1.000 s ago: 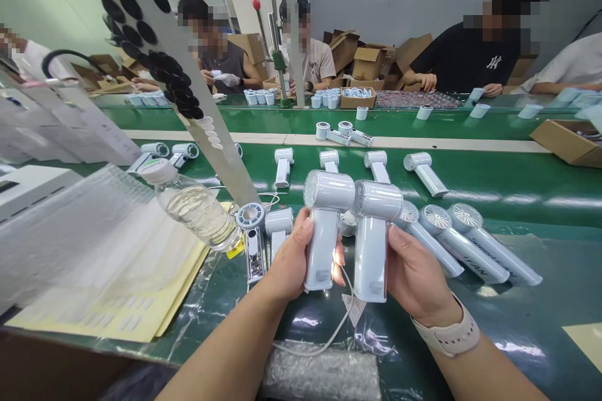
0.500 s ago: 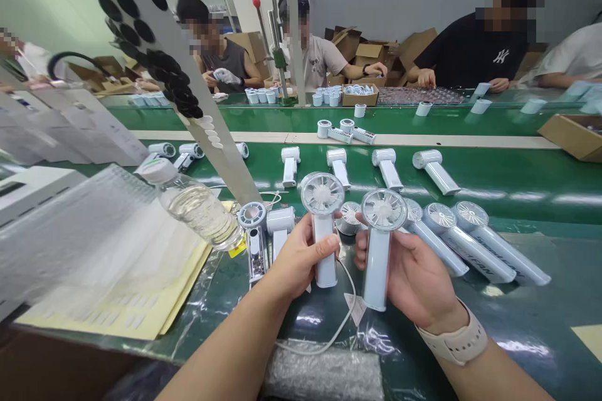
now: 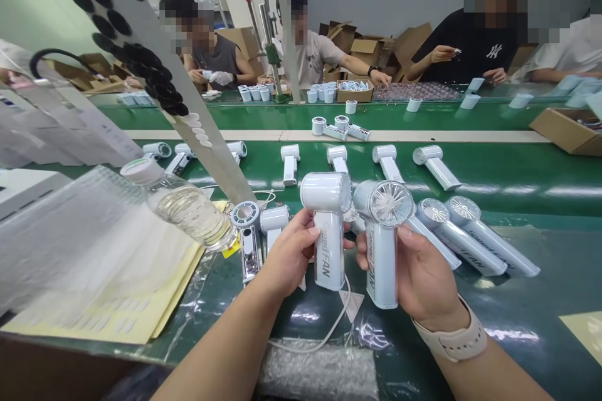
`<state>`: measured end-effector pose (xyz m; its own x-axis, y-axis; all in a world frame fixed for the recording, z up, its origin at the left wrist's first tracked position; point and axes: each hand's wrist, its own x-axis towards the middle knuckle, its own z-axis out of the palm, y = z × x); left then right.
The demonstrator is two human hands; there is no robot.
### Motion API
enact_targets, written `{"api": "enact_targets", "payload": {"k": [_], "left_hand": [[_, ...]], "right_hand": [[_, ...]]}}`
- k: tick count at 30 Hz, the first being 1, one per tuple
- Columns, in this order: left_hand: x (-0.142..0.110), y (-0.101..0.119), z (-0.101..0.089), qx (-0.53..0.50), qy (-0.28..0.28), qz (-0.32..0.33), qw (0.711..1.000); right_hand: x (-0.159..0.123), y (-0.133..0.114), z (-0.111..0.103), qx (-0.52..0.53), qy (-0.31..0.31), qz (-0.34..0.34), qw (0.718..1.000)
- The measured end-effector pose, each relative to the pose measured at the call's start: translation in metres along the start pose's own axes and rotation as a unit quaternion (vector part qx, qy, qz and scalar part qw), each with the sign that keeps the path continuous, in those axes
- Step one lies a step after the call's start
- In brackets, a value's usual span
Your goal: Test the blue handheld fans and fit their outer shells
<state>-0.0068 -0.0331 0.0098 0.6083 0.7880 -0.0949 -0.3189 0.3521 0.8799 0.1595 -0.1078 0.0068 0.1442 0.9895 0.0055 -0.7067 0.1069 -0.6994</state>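
Note:
My left hand (image 3: 288, 254) grips the handle of a pale blue handheld fan (image 3: 326, 225), held upright with its printed side toward me. My right hand (image 3: 421, 276), with a watch strap on the wrist, grips a second handheld fan (image 3: 382, 238) whose round grille faces me. The two fans stand side by side above the green bench. Two more fans (image 3: 463, 232) lie just right of my right hand. A partly open fan body (image 3: 248, 244) and another fan (image 3: 273, 222) lie left of my left hand. A white cable (image 3: 329, 332) runs under my hands.
A tilted clear water bottle (image 3: 183, 203) sits at left over yellow sheets (image 3: 141, 307). A slanted metal strip with black discs (image 3: 164, 81) crosses the left. Several fans (image 3: 388, 160) lie on the green conveyor (image 3: 517, 169). Other people work across it among cardboard boxes (image 3: 567, 128).
Both hands have twisted their fans: the left one now shows its lettered side instead of its grille, and the right one is turned partly sideways. The conveyor fans have shifted slightly.

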Motion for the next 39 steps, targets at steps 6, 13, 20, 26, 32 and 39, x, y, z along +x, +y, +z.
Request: {"api": "enact_targets", "payload": {"k": [6,13,20,26,32,39], "left_hand": [[-0.001,0.003,0.003,-0.013,-0.014,-0.005,1.000],[-0.001,0.002,0.001,-0.004,-0.022,-0.017,1.000],[-0.001,0.002,0.001,0.023,-0.023,-0.012,0.999],[-0.005,0.000,-0.003,0.119,-0.022,0.048,0.992],[-0.011,0.011,0.000,0.349,-0.024,0.246,0.904],[-0.022,0.022,0.000,0.339,-0.037,0.260,0.903]], "right_hand": [[0.000,-0.001,0.001,-0.032,0.029,-0.017,0.999],[-0.001,-0.002,0.004,-0.063,0.061,-0.023,0.996],[0.005,-0.004,0.001,-0.047,0.130,-0.025,0.990],[-0.002,0.002,-0.009,-0.140,0.088,-0.041,0.985],[-0.017,-0.008,-0.009,-0.414,-0.085,-0.219,0.879],[-0.020,-0.013,-0.028,-0.458,-0.043,-0.233,0.857]]}}
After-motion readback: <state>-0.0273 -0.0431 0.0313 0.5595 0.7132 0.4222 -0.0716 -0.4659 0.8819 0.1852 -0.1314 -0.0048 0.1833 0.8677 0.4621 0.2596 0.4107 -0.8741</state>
